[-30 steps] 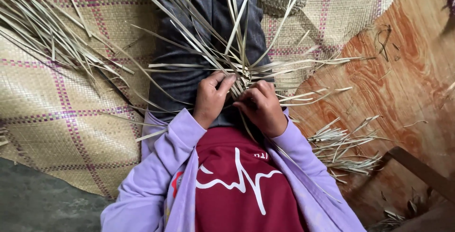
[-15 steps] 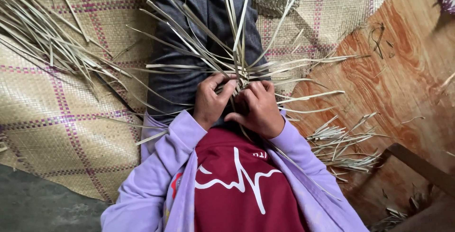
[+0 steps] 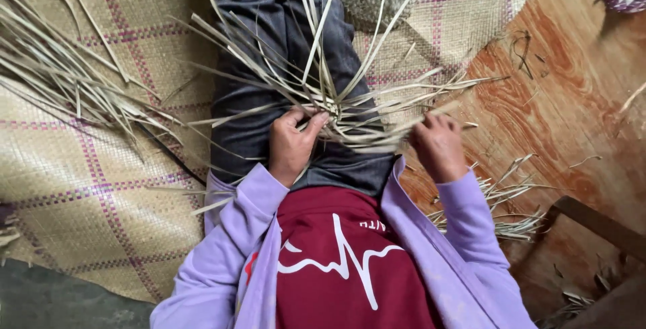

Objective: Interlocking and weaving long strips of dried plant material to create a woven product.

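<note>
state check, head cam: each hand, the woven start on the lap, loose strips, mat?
left hand: closed, pinching the woven start
right hand: out to the side, gripping one strip
woven start: unfinished, strips fanning outward
loose strips: piled loose on the mat
mat: spread flat

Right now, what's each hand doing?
Left hand: closed, pinching the woven strips at their centre.
Right hand: closed on one strip, out to the side.
</note>
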